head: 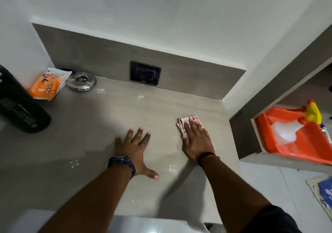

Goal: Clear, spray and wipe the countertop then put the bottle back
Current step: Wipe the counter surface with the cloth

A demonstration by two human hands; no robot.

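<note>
Right hand (196, 141): pressing flat on the pink cloth (186, 123), right of centre.
Left hand (134, 150): resting spread and empty on the countertop (80, 125).
Spray bottle (294, 127): lying in the orange tray (294, 152), right edge.
Risk: 1 packet (47, 84) and a steel lid (81, 81), upper left, are blocking wiping there; droplets may be drying unwiped.

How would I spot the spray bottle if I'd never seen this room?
Look right of the grey countertop to the wall niche. An orange tray sits in it, and the spray bottle lies inside. It is the only translucent white thing there, with a yellow trigger head.
</note>
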